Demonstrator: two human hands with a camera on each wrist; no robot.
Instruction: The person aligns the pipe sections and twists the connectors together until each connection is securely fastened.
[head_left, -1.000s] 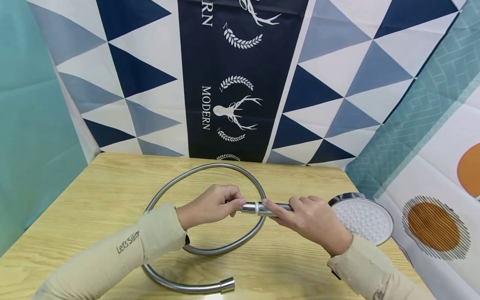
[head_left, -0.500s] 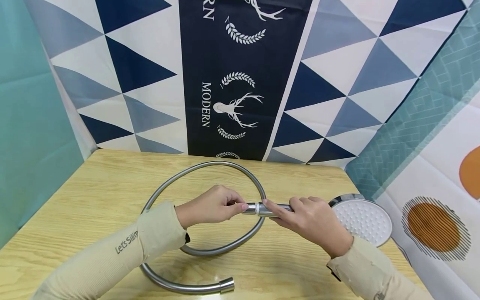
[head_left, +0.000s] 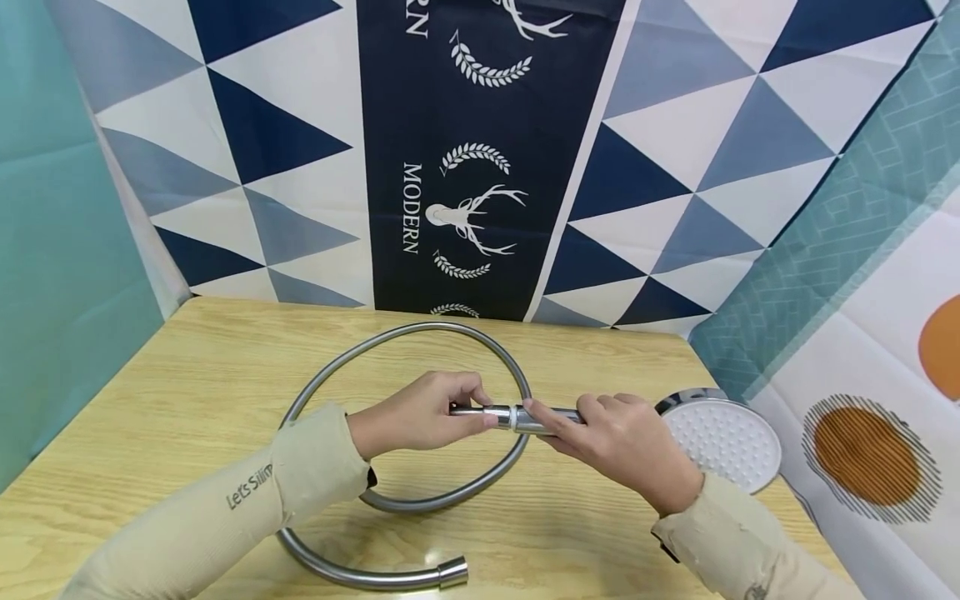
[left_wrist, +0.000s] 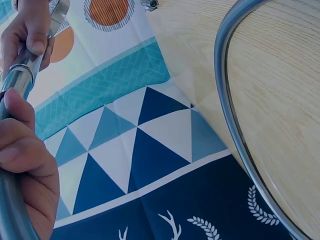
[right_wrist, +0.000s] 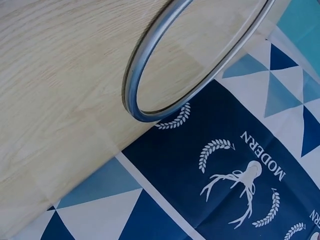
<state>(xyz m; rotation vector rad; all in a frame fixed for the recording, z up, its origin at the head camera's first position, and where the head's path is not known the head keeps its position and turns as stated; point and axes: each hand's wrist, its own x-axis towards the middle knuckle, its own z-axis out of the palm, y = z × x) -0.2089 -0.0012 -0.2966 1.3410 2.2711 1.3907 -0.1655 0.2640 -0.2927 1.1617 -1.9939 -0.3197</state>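
Observation:
My right hand (head_left: 630, 433) grips the chrome handle of a hand shower head (head_left: 723, 442), its white nozzle face turned up at the right. My left hand (head_left: 423, 412) pinches the metal end fitting (head_left: 498, 417) of a grey shower hose (head_left: 442, 326), thumb along the near side. Fitting and handle sit in line, a pale ring between them. The left wrist view shows my left hand (left_wrist: 37, 175) round the hose end, and my right hand (left_wrist: 30, 30) farther along on the handle. In the right wrist view only the hose (right_wrist: 134, 85) shows, no hand.
The hose loops over the wooden table (head_left: 187, 392), its free metal end (head_left: 452, 572) at the near edge. A patterned cloth (head_left: 300, 167) hangs behind, with more cloth on both sides. A small shiny metal piece (left_wrist: 150, 5) lies on the table in the left wrist view.
My left thumb and fingers have shifted on the hose fitting, the thumb moving forward along it and the fingers lifting a little. The right hand keeps its grip on the handle.

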